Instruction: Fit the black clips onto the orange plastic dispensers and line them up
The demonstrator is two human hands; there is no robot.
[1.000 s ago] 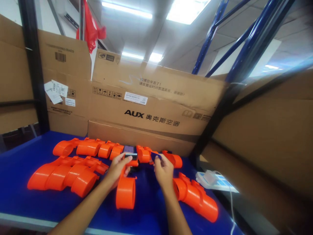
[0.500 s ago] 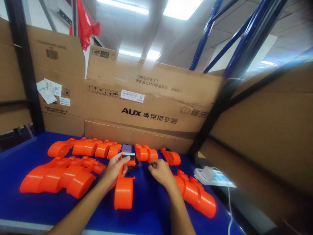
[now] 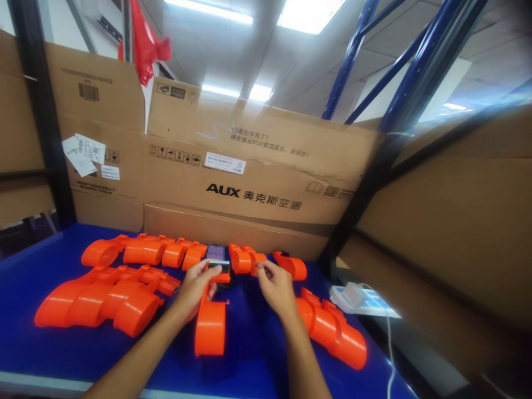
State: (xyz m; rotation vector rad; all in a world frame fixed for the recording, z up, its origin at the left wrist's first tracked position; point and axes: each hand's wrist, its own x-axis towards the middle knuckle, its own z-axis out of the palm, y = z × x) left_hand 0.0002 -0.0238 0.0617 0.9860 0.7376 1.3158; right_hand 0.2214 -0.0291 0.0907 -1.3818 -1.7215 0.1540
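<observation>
An orange plastic housing [image 3: 210,326] lies lengthwise on the blue table [image 3: 41,260] in front of me. My left hand [image 3: 195,288] grips its far end, thumb and fingers pinched around a small dark piece on top. My right hand [image 3: 275,286] is just right of it, fingertips pinched together near the orange parts at the back; what they pinch is too small to tell. A phone [image 3: 216,252] with a lit screen stands just beyond my left hand.
Rows of orange housings lie at the left [image 3: 100,302], along the back [image 3: 145,252] and at the right [image 3: 332,330]. Cardboard boxes [image 3: 257,183] wall the table's back and right. A white charger with cable [image 3: 353,296] lies off the right edge.
My right hand dropped to the table half a second ago and has risen slightly toward the back parts. The blue piece it held a second ago is no longer seen. My left hand stays put.
</observation>
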